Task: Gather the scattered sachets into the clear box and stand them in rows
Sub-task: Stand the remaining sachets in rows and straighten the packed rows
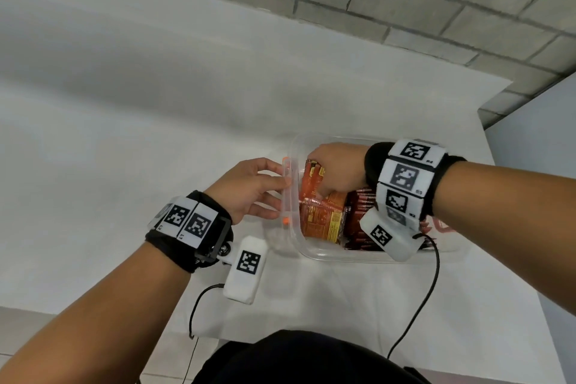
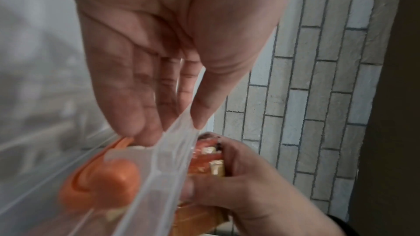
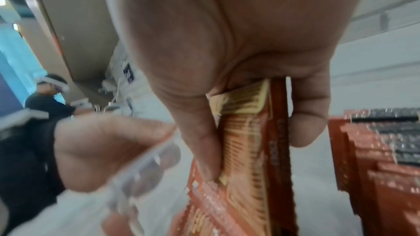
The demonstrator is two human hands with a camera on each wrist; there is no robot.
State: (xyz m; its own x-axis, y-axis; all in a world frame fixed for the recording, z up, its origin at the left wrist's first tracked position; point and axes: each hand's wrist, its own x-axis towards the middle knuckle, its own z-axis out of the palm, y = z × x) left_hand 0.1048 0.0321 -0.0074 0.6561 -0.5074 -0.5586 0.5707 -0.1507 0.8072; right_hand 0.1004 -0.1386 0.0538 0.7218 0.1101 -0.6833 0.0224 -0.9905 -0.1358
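From the head view, the clear box (image 1: 314, 254) sits on a white table (image 1: 156, 103) close to the person's body, its long side running left to right. The right hand (image 1: 338, 168) reaches down inside the box's left part, fingers closed around a bundle of orange sachets (image 1: 318, 196) that stand on edge, their flat faces turned toward the box's left wall and their long axis running away from the person. To their right stands a row of dark red sachets (image 1: 358, 212), also on edge, partly hidden by the right wrist camera (image 1: 389, 237). The left hand (image 1: 249, 187) is outside the box, straight fingers laid against the left rim beside the orange latch (image 1: 285, 192).

In the left wrist view, the left hand (image 2: 159, 51) has its fingers extended, tips touching the clear rim, thumb on the inner side and the others on the outer; the orange latch (image 2: 104, 180) lies just below them. The right hand (image 2: 245, 186) is behind the wall, wrapped around the orange sachets (image 2: 211, 160).

In the right wrist view, the right hand (image 3: 238, 60) clamps the orange sachets (image 3: 250, 141) between thumb and fingers, the pack pointing downward along the hand. The dark red sachets (image 3: 375, 150) stand in stepped rows at right. The left hand (image 3: 109, 150) is at the blurred rim.
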